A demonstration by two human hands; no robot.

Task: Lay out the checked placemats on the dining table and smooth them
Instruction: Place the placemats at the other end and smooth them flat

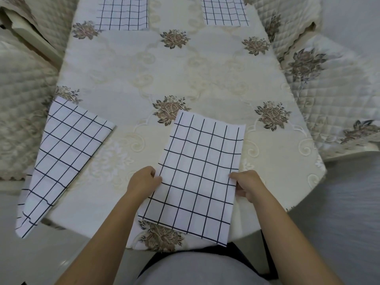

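A white placemat with dark checks (pixel 197 173) lies near the front edge of the dining table (pixel 164 68), slightly skewed, its near end hanging over the edge. My left hand (pixel 144 181) pinches its left edge and my right hand (pixel 245 185) pinches its right edge. A second checked placemat (pixel 61 159) lies at an angle at the table's left corner, partly hanging off. Two more checked placemats (pixel 123 13) (pixel 225 11) lie flat at the far end, cut off by the frame's top.
The table wears a cream cloth with brown flower motifs. Chairs with quilted cream covers stand at the left (pixel 22 103) and right (pixel 329 95). Grey floor (pixel 349 202) shows to the right.
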